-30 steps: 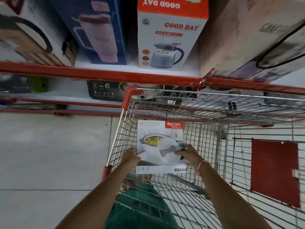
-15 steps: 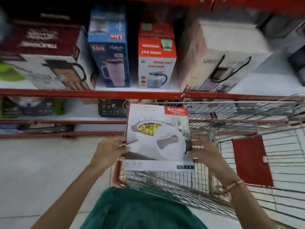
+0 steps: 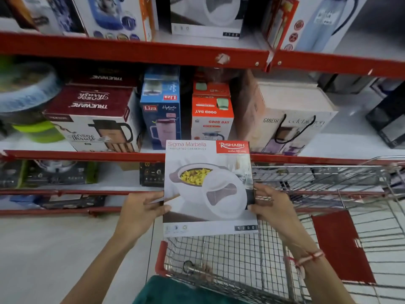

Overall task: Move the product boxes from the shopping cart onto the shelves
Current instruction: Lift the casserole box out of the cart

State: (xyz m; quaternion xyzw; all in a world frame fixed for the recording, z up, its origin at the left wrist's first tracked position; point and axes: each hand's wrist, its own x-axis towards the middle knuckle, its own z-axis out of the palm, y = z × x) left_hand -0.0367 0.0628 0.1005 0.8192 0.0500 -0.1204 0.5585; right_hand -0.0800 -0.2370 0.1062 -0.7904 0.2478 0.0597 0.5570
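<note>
White "Rishabh Sigma Marbella" box (image 3: 209, 187) gripped by left hand (image 3: 140, 212), right hand (image 3: 271, 207).

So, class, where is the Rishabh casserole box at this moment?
The Rishabh casserole box is centre frame, held between the left hand and right hand above the shopping cart, below the Good Day box.

One casserole box (image 3: 209, 189), one cart (image 3: 328, 216), two hands (image 3: 140, 212).
</note>
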